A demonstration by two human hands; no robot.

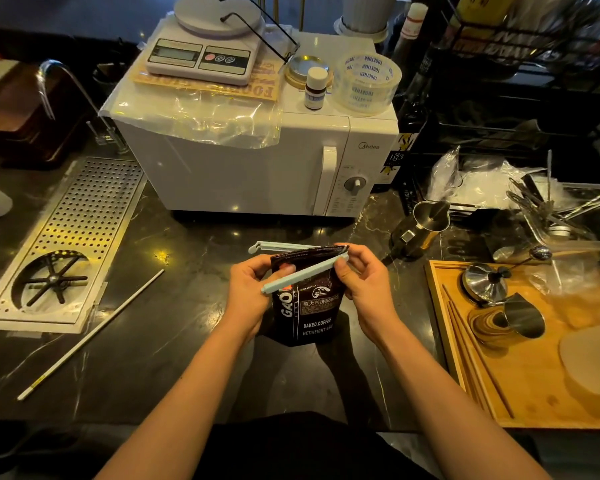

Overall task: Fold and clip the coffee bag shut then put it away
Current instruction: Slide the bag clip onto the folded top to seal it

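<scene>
Coffee bag (305, 306): both hands grip it; your left hand (248, 292) steadies, your right hand (364, 285) pinches the open clip (302, 271) across its folded top. Press shut.

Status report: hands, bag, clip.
Left hand and right hand both on dark brown coffee bag, upright on counter. Pale blue plastic bag clip open, straddling folded top. Nothing obstructing.

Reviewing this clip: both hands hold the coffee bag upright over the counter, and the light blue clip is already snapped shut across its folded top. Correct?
Not quite. In the head view the light blue clip is open: one arm crosses the front of the coffee bag, the other sticks out behind. The left hand and right hand do hold the bag upright.
</scene>
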